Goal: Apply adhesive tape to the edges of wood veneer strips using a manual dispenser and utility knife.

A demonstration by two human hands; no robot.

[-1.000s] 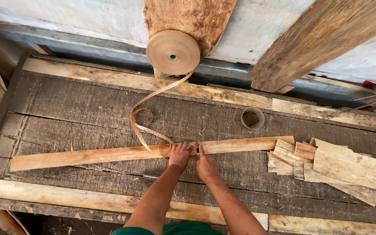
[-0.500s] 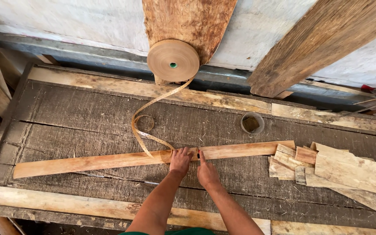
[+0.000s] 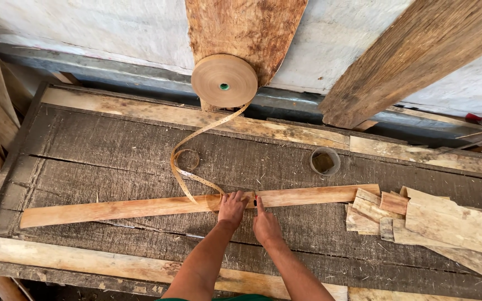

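Fingers of left hand point(image 3: 232, 207) and right hand point(image 3: 265, 224) press flat, gripping nothing, on long thin pale wood strip point(image 3: 196, 204) lying across dark weathered desk point(image 3: 112, 156); brown paper tape point(image 3: 188, 170) meets strip at left hand.

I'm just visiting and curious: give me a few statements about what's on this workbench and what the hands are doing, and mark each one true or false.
1. Both hands, left hand and right hand, rest on the long thin wood strip. True.
2. The roll of brown tape lies flat in the middle of the workbench. False: it stands at the bench's far edge, against a board.
3. A loose length of tape curls from the roll down to the hands. True.
4. The pile of veneer pieces lies left of the hands. False: it lies to their right.
5. A small round container sits beyond the strip. True.
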